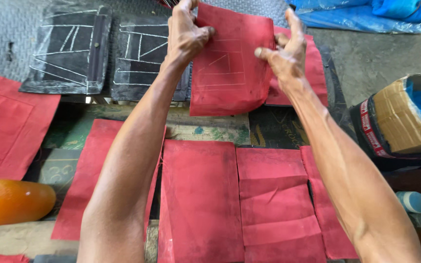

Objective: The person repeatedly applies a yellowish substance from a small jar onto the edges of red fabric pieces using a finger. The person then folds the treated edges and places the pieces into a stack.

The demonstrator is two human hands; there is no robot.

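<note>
Both my hands hold up one red leather-like panel (227,68) marked with chalk lines. My left hand (185,31) grips its top left edge, and my right hand (284,51) pinches its right edge. Behind the panel lies another red piece (313,73). Below my arms, several red panels (205,195) lie flat side by side on the work surface. Two black panels (71,48) with white chalk lines rest at the back left.
A red piece (6,126) lies at the left edge. An orange rounded object (10,202) sits at the lower left. A cardboard box with blue plastic (405,119) stands at the right, above a small blue-and-white spool (412,201). Blue plastic sheeting (366,14) lies at the top right.
</note>
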